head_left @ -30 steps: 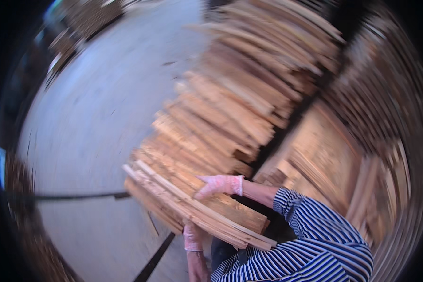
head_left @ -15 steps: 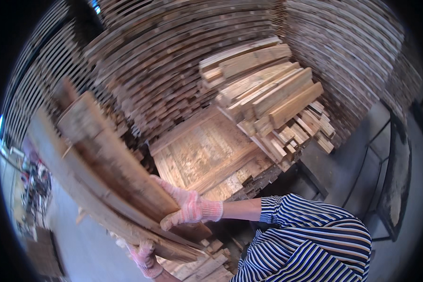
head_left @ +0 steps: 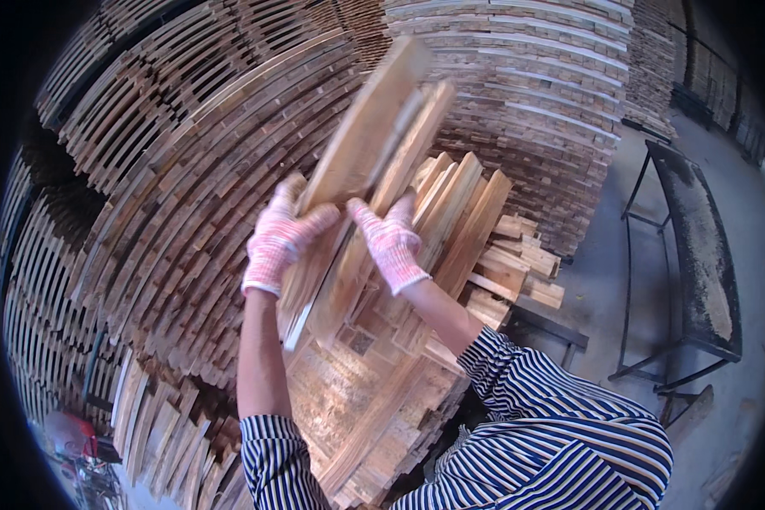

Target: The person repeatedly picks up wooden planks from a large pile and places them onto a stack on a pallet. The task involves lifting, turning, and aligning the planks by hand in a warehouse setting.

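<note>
Pink-and-white knit gloves cover both hands. My left hand (head_left: 282,236) is closed on the left edge of some wooden boards (head_left: 367,119), its thumb lying across them. From the other side, my right hand (head_left: 389,242) grips the same bundle, thumb toward the left hand. The boards stand tilted, their far ends raised and somewhat blurred. Just beneath and beside them lies a pile of loose boards (head_left: 463,221), on top of a broad wooden stack (head_left: 336,382). I cannot tell whether the held boards touch the pile, and the fingertips are partly hidden.
Tall stacks of boards (head_left: 187,195) rise at the left and another stack (head_left: 518,93) at the back. A dark metal-framed bench (head_left: 697,238) stands on the grey floor at the right. More loose boards (head_left: 166,433) lean at the lower left.
Both hands have swung the boards from the lower left across to the pile at the middle. The view has turned as well, showing more of the bench at the right.
</note>
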The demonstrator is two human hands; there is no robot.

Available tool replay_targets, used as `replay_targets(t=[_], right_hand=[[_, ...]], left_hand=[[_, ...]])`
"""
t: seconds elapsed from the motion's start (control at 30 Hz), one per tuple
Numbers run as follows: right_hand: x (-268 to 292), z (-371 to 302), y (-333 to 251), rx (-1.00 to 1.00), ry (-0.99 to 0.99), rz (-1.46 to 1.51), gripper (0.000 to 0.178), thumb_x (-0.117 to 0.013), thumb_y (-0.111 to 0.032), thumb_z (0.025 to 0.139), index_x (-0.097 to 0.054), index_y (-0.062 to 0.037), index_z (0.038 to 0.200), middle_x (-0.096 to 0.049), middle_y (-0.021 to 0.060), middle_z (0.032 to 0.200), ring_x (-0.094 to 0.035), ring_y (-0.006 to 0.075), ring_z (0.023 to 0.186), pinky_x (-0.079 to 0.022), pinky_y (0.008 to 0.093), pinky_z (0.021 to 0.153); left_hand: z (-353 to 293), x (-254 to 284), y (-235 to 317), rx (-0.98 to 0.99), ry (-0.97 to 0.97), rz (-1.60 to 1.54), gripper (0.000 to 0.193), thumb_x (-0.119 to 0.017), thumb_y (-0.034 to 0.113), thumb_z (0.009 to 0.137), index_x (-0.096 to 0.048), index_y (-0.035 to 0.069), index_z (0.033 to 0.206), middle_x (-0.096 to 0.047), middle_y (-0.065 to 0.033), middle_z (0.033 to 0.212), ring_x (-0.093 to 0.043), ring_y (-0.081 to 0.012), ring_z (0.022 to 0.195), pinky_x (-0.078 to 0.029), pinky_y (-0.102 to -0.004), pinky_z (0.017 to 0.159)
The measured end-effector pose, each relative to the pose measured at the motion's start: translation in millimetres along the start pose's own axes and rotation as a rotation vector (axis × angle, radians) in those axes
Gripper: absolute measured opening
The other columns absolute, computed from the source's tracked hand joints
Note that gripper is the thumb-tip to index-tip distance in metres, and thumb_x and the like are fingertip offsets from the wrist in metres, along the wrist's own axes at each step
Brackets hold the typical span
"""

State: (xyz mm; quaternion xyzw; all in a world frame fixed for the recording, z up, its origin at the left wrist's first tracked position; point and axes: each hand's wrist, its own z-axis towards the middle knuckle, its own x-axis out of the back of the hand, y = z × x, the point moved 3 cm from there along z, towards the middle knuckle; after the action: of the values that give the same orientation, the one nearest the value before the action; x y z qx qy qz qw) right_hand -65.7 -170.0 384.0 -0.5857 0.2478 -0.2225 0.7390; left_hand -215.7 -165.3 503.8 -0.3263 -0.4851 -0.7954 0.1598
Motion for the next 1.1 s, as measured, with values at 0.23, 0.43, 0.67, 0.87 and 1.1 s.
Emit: replay_targets(t=[0.23,0.43,0.67,0.87,1.1], right_hand=[[-18.4,55.0,57.0,0.369,-0.280,-1.039,0.085,-0.045,-0.077,0.090,-0.047,-0.0180,0.151,-0.046,0.0151,0.153,-0.034,0.0397,0.146,-0.021,0.0608,0.118],[-0.8,89.1,111.4,0.809,-0.302,-1.520,0.068,-0.046,-0.040,0.093,-0.037,-0.0167,0.156,-0.032,0.0086,0.161,-0.035,0.0284,0.145,-0.029,0.0437,0.118],[-0.4,58.6,53.2,0.587,-0.020,-1.161,0.075,-0.050,-0.055,0.099,-0.035,-0.0082,0.155,-0.035,0.0171,0.157,-0.040,0.0284,0.141,-0.036,0.0409,0.116],[-36.0,-135.1,7.0,1.281,-0.639,-0.437,0.085,-0.056,-0.063,0.092,-0.038,-0.0052,0.152,-0.046,0.0228,0.146,-0.040,0.0351,0.139,-0.036,0.0458,0.115],[5.1,-499.6,123.8,0.582,-2.060,-0.441,0.081,-0.068,-0.042,0.092,-0.032,-0.0073,0.156,-0.039,0.0191,0.156,-0.032,0.0340,0.147,-0.029,0.0425,0.120]], left_hand=[[-39.4,-23.6,-120.8,-0.097,0.184,0.524,0.087,-0.081,0.049,0.076,-0.049,0.007,0.145,-0.056,-0.0232,0.137,-0.054,-0.0396,0.128,-0.041,-0.0460,0.113],[-216.4,-66.7,-126.4,0.101,0.638,0.262,0.076,-0.076,0.046,0.084,-0.049,0.008,0.145,-0.047,-0.0207,0.148,-0.038,-0.0399,0.143,-0.037,-0.0506,0.115],[-515.5,-186.8,-119.7,0.750,0.673,0.277,0.070,-0.080,0.029,0.078,-0.053,0.009,0.140,-0.053,-0.0174,0.142,-0.042,-0.0412,0.139,-0.038,-0.0492,0.114],[-748.2,-299.2,-82.3,1.790,0.443,-0.240,0.069,-0.073,0.047,0.079,-0.061,0.006,0.133,-0.061,-0.0199,0.133,-0.053,-0.0362,0.128,-0.042,-0.0424,0.109],[-881.1,-385.9,-76.5,1.977,0.869,-0.799,0.065,-0.071,0.051,0.085,-0.065,0.002,0.128,-0.071,-0.0148,0.118,-0.066,-0.0246,0.105,-0.052,-0.0346,0.087]])
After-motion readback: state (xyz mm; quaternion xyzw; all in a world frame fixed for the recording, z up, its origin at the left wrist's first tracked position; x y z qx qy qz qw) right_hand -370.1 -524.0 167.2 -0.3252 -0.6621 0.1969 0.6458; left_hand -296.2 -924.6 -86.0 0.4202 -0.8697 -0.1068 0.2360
